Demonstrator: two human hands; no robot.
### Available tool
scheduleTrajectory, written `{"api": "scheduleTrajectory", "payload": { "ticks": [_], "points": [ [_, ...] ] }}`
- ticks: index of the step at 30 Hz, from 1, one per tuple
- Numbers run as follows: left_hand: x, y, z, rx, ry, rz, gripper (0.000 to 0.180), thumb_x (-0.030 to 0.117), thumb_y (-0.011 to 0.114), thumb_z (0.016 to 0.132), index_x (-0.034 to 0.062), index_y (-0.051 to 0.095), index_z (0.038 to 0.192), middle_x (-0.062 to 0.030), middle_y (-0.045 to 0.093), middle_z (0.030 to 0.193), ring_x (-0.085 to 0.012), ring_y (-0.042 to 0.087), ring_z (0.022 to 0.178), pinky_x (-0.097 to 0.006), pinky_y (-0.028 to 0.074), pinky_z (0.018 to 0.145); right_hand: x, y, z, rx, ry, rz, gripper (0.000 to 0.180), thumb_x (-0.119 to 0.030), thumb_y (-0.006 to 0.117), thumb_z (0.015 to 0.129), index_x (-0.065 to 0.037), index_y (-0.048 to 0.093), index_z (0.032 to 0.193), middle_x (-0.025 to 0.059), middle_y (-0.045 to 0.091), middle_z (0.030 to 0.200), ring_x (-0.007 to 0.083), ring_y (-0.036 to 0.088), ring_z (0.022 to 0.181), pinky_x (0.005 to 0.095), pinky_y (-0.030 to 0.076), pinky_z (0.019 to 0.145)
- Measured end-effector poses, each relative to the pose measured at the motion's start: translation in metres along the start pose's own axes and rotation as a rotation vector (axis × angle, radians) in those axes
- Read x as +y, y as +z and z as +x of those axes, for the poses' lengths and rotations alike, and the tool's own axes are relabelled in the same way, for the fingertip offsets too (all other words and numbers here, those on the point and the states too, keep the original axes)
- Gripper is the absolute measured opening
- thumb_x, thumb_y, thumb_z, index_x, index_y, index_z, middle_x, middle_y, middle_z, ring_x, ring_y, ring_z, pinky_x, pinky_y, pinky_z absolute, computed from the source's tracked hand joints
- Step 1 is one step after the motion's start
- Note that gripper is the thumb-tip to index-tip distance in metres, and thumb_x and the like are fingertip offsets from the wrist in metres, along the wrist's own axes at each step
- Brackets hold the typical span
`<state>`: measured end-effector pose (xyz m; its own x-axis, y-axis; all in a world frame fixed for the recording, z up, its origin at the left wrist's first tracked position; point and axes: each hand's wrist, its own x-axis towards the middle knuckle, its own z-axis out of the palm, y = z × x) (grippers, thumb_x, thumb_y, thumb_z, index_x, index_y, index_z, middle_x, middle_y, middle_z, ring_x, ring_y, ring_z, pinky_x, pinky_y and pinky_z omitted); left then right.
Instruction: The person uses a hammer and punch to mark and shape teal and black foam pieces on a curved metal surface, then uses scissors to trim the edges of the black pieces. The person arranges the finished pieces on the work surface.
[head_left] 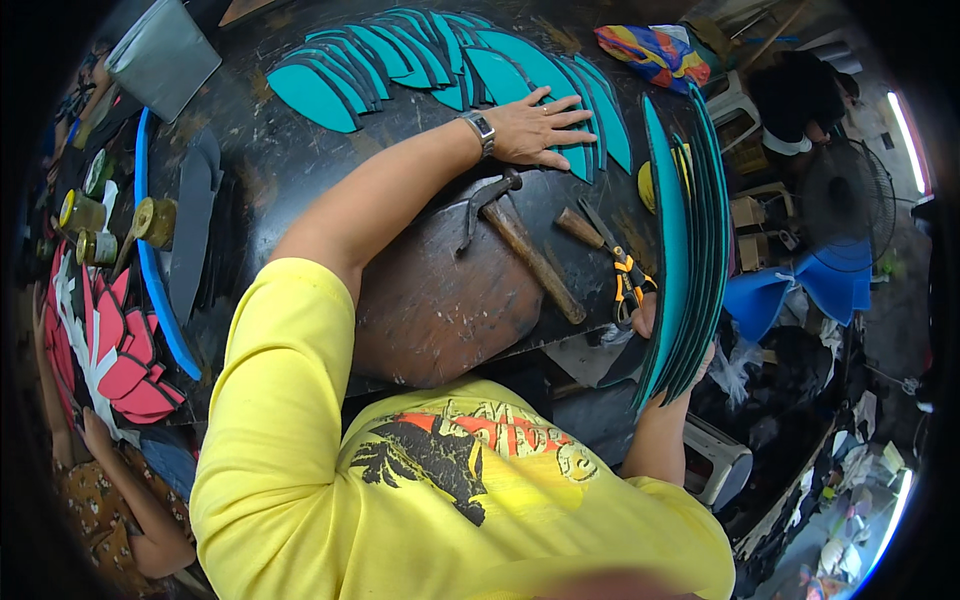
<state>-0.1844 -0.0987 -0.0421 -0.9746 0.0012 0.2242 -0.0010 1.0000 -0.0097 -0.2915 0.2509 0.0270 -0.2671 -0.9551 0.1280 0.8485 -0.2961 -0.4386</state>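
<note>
The left hand (524,133) had its fingers spread well apart, pressed flat on the fanned teal pieces (505,75) at the far side of the dark desk (300,180), clutching none. The right hand (646,316), partly hidden, gripped an upright stack (672,240) of teal pieces at the desk's right edge, its fingers showing on either side. The pieces looked curved, pointed and dark-edged, those on the desk overlapping. A hammer (532,255) lay between the hands.
</note>
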Motion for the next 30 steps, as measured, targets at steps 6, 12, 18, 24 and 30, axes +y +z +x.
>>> {"api": "scheduleTrajectory", "payload": {
  "ticks": [6,12,18,24,30],
  "points": [
    [-0.030,0.012,0.016,0.009,-0.129,-0.015,0.063,0.061,0.032,0.101,0.0202,0.043,0.148,-0.0075,0.029,0.161,-0.0273,0.018,0.152,-0.060,0.013,0.121,0.006,0.014,0.009,0.073,0.000,-0.003,0.100,0.006,0.067,0.072,-0.014,0.021,0.158,0.0204,0.035,0.156,0.0392,0.039,0.142,0.0557,0.040,0.113],
    [-0.037,-0.006,0.023,-0.056,-0.241,0.125,0.062,0.058,0.042,0.100,0.0214,0.042,0.149,-0.0059,0.031,0.161,-0.0269,0.025,0.150,-0.058,0.013,0.121,-0.002,0.007,0.002,0.056,-0.031,-0.017,0.099,0.006,0.067,0.073,-0.014,0.020,0.158,0.0203,0.036,0.155,0.0385,0.042,0.140,0.0545,0.041,0.112],
    [0.024,0.000,0.054,0.056,0.185,-0.006,0.062,0.058,0.038,0.100,0.0264,0.035,0.154,-0.0041,0.030,0.162,-0.0277,0.020,0.152,-0.062,0.012,0.120,-0.004,-0.019,0.005,-0.116,0.028,0.094,0.101,0.006,0.065,0.072,-0.012,0.017,0.159,0.0216,0.045,0.148,0.0361,0.057,0.126,0.0499,0.049,0.106],
    [0.022,0.002,0.068,-0.092,0.057,0.103,0.053,0.055,0.024,0.105,0.0340,0.036,0.152,0.0021,0.033,0.160,-0.0261,0.017,0.153,-0.067,0.006,0.119,0.008,-0.020,0.009,0.105,-0.016,-0.003,0.105,0.005,0.068,0.069,-0.011,0.017,0.159,0.0205,0.039,0.154,0.0359,0.047,0.136,0.0481,0.043,0.112],
    [-0.011,0.005,0.072,-0.132,-0.151,0.223,0.050,0.053,0.029,0.105,0.0384,0.034,0.152,0.0046,0.035,0.159,-0.0243,0.022,0.151,-0.068,0.007,0.118,0.009,-0.007,0.020,-0.035,0.039,-0.044,0.103,0.008,0.064,0.070,-0.011,0.017,0.159,0.0198,0.034,0.157,0.0355,0.043,0.140,0.0487,0.040,0.114]
  ]
}}
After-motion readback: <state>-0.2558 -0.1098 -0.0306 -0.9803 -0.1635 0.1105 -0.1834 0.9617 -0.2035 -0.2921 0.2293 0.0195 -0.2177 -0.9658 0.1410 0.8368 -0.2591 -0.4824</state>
